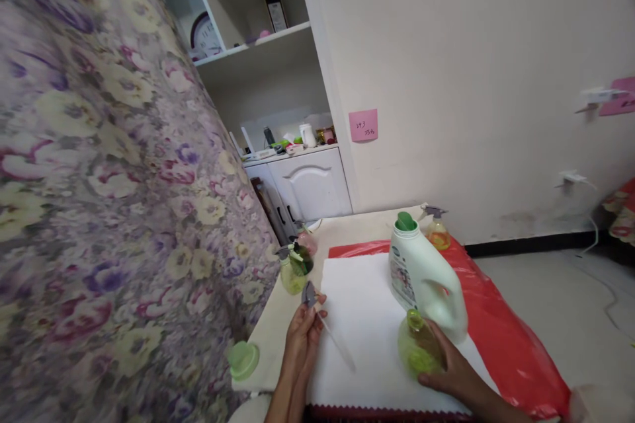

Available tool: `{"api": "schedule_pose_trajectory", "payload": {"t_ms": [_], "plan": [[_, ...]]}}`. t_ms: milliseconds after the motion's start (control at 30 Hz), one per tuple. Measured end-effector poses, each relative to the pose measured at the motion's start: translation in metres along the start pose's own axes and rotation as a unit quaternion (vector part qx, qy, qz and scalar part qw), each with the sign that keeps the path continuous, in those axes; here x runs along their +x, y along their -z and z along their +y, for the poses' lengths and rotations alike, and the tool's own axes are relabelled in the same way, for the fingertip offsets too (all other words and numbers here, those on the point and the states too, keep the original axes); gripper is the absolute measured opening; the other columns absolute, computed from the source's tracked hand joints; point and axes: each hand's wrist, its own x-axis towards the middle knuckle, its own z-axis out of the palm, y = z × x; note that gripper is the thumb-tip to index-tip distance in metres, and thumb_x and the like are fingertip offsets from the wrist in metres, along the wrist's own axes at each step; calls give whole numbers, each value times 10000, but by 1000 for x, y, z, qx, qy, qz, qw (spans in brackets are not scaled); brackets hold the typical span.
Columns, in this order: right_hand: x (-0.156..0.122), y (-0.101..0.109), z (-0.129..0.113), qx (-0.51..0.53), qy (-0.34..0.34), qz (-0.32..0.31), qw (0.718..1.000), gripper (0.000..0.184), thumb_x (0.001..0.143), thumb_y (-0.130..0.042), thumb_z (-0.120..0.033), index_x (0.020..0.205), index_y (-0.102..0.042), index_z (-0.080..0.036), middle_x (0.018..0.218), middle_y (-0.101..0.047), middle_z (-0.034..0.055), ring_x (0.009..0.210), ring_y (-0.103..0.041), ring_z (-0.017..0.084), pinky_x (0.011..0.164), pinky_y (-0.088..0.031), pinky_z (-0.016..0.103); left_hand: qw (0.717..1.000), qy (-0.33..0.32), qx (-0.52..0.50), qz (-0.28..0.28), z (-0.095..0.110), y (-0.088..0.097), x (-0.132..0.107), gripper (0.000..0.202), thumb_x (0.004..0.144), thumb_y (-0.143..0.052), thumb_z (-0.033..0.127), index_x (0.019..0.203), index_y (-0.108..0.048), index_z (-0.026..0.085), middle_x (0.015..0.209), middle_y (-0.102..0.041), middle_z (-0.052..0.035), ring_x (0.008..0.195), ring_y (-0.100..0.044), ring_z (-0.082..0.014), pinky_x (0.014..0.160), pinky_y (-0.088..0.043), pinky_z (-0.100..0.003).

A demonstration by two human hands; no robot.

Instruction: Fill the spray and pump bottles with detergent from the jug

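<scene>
My left hand [303, 327] is closed on a grey spray nozzle [308, 293]. Its clear thin tube [337, 342] slants down to the right over the white sheet. Wrapped round a yellow-green bottle [417, 350] is my right hand [439, 367]; the bottle's neck is uncovered and faces up. Just behind that bottle stands a large pale green jug [421, 277] with a handle and a green spout [405, 221] at its mouth. A light green cap [243, 361] lies at the table's left edge, apart from my left hand.
Several spray bottles [292, 275] stand at the table's left edge. Another spray bottle with orange liquid [438, 235] is at the back right. A red sheet [510, 324] lies under the white sheet [362, 291]. A floral curtain [124, 211] hangs close on the left.
</scene>
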Motion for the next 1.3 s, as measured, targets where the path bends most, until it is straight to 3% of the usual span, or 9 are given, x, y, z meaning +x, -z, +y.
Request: {"api": "schedule_pose_trajectory", "payload": {"t_ms": [200,367,567,767,1033,1167,1300], "plan": [[19,-4,2,-39,-16,1,999,938,608,-814,-476,1406,-376,-248,1413,-503,174,1330,-433,377,1119,-295,554,996,55,-43,-51,-3,18,23,304,709,-761,163,998,-667,140,993,-739,-90,676,-654,-112,625,-526,-212],[46,-43,-6,-37,-7,29,999,948,595,-828,-470,1400,-379,-247,1406,-511,150,1333,-437,347,1121,-315,519,991,106,-65,-54,-16,37,46,203,740,-690,127,941,-671,153,897,-750,-74,610,-640,-100,587,-516,-206],[64,-81,12,-33,14,48,998,904,598,-826,-465,1362,-392,-248,1406,-511,130,1339,-424,343,1138,-275,508,991,123,-44,-37,-30,55,59,332,735,-732,205,1060,-669,177,928,-741,-63,608,-614,-87,603,-504,-198],[66,-82,26,-32,6,57,998,908,583,-833,-467,1348,-399,-245,1389,-530,127,1324,-440,339,1121,-307,502,992,107,72,-16,-37,58,62,333,620,-827,331,887,-705,173,876,-715,-36,604,-560,-77,555,-423,-190],[81,-86,28,-89,1,132,987,953,548,-845,-414,1350,-366,-225,1401,-497,138,1319,-437,327,1128,-290,497,985,94,147,6,-48,52,70,414,561,-824,395,850,-664,146,919,-745,-86,647,-599,-125,555,-376,-228],[81,-89,29,-112,3,136,984,944,549,-845,-395,1351,-376,-227,1400,-498,124,1332,-425,324,1143,-275,485,981,74,175,35,-53,51,71,445,525,-823,387,832,-590,166,817,-743,-68,602,-623,-151,532,-383,-247],[72,-87,24,-127,16,132,983,1043,521,-856,-347,1402,-313,-221,1476,-405,140,1381,-361,321,1170,-244,478,975,50,212,44,-57,53,73,412,532,-792,381,813,-579,170,682,-709,-33,599,-649,-189,517,-407,-259]]}}
